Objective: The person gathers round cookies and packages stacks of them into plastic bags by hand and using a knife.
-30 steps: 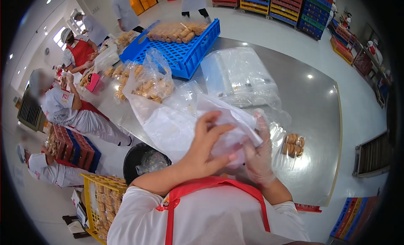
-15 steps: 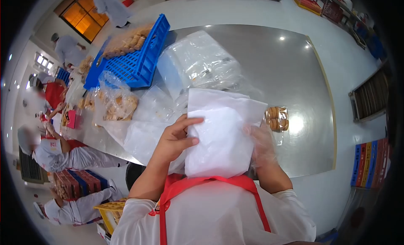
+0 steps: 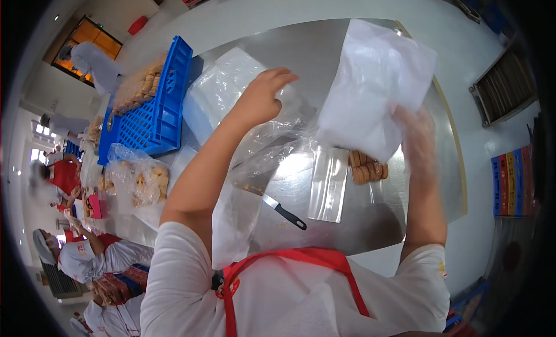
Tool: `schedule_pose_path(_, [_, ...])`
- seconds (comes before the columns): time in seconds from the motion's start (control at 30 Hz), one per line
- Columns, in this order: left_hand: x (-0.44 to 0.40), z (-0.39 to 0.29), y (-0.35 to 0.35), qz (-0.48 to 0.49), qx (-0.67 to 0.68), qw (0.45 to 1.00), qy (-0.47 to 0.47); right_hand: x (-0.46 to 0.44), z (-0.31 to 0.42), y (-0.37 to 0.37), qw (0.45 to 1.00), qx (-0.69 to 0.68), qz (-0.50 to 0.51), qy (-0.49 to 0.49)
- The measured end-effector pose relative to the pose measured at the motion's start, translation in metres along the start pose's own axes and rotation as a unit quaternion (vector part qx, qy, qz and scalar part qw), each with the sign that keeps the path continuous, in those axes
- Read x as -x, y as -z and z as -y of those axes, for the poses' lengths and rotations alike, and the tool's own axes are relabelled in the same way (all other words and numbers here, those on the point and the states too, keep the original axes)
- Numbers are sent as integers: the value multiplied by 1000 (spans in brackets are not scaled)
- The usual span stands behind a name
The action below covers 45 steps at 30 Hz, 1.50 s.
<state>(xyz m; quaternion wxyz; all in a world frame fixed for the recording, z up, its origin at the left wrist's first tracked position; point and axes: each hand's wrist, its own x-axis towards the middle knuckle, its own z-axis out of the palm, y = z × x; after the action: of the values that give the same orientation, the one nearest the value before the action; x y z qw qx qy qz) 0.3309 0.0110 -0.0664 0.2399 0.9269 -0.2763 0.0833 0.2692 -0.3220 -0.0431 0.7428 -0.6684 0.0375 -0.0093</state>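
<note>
My right hand (image 3: 416, 128), in a thin clear glove and blurred by motion, grips the edge of a thin white plastic sheet (image 3: 376, 85), raised over the right side of the table. My left hand (image 3: 266, 96) is bare and holds nothing, its fingers apart above a pile of clear plastic bags (image 3: 231, 76). Below the white sheet, a pack of round brown cookies (image 3: 368, 168) shows in part. Beside it lies a flat clear bag (image 3: 329, 183). A knife with a black handle (image 3: 289, 217) rests near my body.
A blue crate (image 3: 165, 114) with packed cookies stands at the table's left. Before it lies a clear bag of light pieces (image 3: 142, 180). Co-workers (image 3: 87, 250) stand along the left. A rack (image 3: 504, 85) and stacked coloured crates (image 3: 512, 183) are on the right.
The white sheet has moved from in front of my chest to the far right, with my right hand. My left hand has let go and moved forward. The knife and flat clear bag are now uncovered.
</note>
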Motion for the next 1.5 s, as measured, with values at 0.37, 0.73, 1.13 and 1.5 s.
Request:
schedule_pose_path(0.37, [-28,28,-49,-40,-22,998,-34,-165,-97,-1,972,186,113,-87])
schedule_pose_path(0.73, [-18,25,-11,-46,62,992,96,-154,-127,-134,872,363,301,-135])
schedule_pose_path(1.13, [153,-59,68,-197,-58,974,98,-45,-63,29,908,417,45,3])
schedule_pose_path(1.5, [305,-112,37,-293,37,910,289,141,-112,35,848,490,-35,197])
